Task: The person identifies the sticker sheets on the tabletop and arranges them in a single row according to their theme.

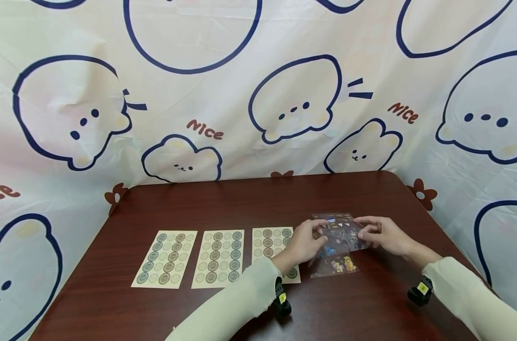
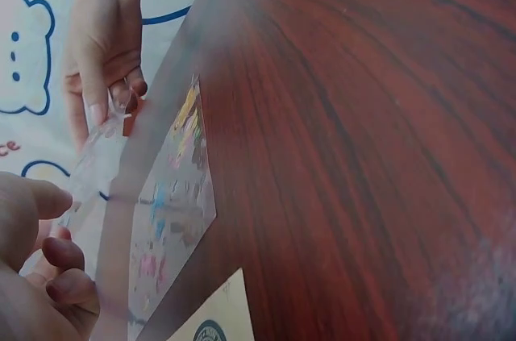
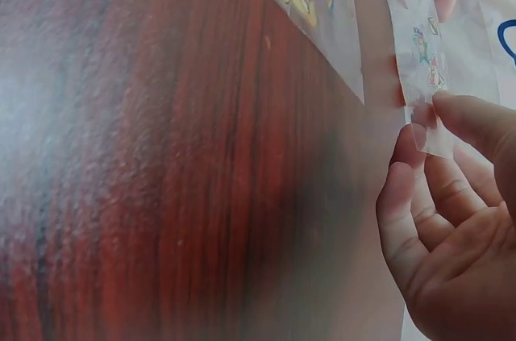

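A clear plastic sticker sheet [image 1: 341,233] with small coloured prints is held up between both hands. My left hand [image 1: 306,240] pinches its left edge. The right hand [image 1: 383,234] grips the opposite edge; in the right wrist view the thumb and fingers of that hand [image 3: 459,212] close over the end of the clear strip-like sheet [image 3: 421,43]. Beneath it, a second clear sticker sheet [image 1: 336,267] with yellow, pink and blue figures lies on the table, partly covered in the head view. The left wrist view shows this lower sheet [image 2: 171,212] flat on the wood.
Three cream sheets of round stickers lie in a row: one at the left [image 1: 164,259], one in the middle [image 1: 218,259] and one [image 1: 258,241] partly under the left forearm. They rest on a dark red-brown table [image 1: 224,203]. A printed cloth [image 1: 237,94] hangs behind.
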A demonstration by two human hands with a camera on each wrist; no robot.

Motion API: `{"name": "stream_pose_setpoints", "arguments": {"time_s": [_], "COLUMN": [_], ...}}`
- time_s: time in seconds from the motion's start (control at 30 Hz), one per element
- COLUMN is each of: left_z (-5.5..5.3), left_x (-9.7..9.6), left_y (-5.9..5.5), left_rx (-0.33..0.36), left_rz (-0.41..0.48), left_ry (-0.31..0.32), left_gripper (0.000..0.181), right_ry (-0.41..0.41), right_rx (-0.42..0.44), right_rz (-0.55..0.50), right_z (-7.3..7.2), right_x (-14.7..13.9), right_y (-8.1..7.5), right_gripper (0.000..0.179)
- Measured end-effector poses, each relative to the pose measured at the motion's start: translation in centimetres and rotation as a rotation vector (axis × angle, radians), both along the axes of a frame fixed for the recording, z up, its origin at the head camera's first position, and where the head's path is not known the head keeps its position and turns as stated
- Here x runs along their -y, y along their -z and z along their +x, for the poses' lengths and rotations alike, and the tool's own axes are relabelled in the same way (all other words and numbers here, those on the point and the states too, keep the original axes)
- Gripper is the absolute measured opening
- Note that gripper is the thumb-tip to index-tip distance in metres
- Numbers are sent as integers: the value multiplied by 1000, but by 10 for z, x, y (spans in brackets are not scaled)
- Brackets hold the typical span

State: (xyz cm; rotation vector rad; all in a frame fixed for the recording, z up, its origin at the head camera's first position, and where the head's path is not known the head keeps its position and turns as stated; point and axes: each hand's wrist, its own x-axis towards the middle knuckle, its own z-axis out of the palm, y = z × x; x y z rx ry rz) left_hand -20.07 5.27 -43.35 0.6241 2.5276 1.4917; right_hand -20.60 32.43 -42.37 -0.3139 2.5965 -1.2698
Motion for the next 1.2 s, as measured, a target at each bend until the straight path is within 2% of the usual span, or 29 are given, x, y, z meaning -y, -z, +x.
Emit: {"name": "stream_pose_setpoints", "arguments": {"time_s": [0.4,0.6,0.7,0.87,1.2], "left_z": [5,6,8,10,11], "left_x": [-4,-10,-13,-16,-27], "left_y": [7,5,4,3,4], "left_rx": [2,-34,-16,3,-28], "left_rz": [-30,-99,-123,-132,-159], "left_ry": [9,20,20,19,3], "left_gripper": [42,44,45,45,45], "right_ry": [-16,-15,-15,-25,-30], "right_rx": [-5,-8,-6,-20,-17], "right_rz": [-8,12,7,6,7], "right_z": [5,8,8,8,10], "right_x": [-3,-11,-14,-19,-28], "right_y": [2,0,1,3,7], "right_gripper": [51,52,52,52,52]}}
